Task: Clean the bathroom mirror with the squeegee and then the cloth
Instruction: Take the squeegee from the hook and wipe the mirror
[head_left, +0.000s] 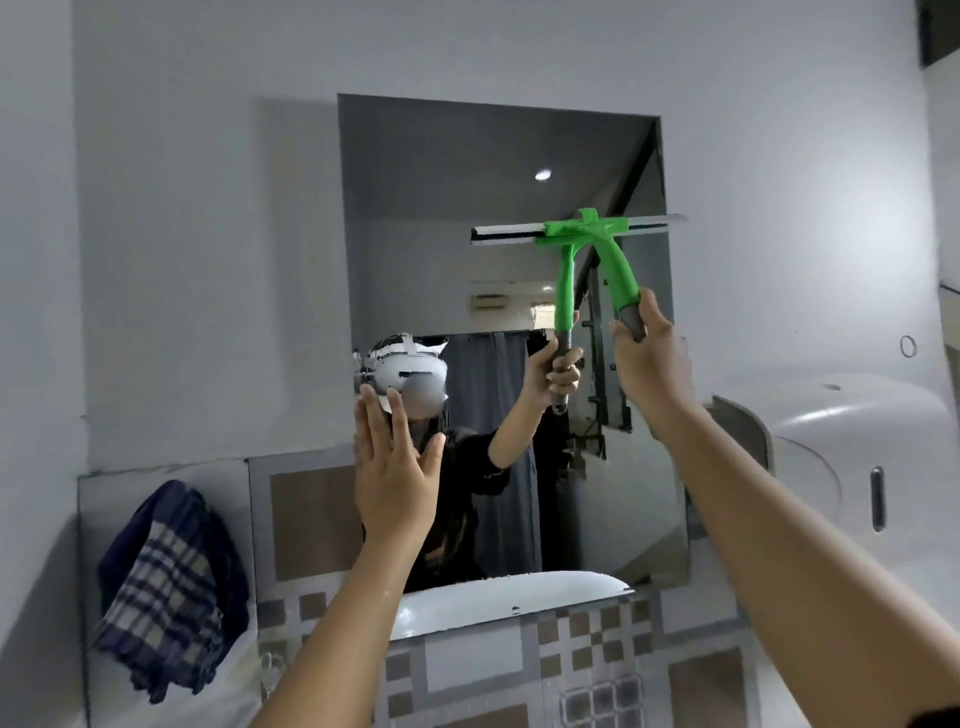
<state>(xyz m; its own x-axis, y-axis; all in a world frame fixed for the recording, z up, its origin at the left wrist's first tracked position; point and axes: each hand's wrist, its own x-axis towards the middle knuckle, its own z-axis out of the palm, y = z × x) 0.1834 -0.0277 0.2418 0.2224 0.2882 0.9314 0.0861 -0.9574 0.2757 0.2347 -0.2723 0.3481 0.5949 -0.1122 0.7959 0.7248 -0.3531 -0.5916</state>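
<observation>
The rectangular mirror (441, 249) hangs on the grey wall ahead. My right hand (652, 358) grips the grey end of a green squeegee (615, 260), whose blade lies flat against the glass near the mirror's upper right edge. My left hand (395, 478) is raised flat with fingers spread, pressing on or very near the mirror's lower left part. A blue and beige checked cloth (166, 587) hangs at the lower left, away from both hands. The mirror reflects the squeegee, my arm and a person wearing a headset.
A white sink rim (519, 597) shows below the mirror, above a tiled wall band (597, 670). A white dispenser-like fixture (841, 452) juts from the right wall. A small ring hook (908, 345) sits higher on the right.
</observation>
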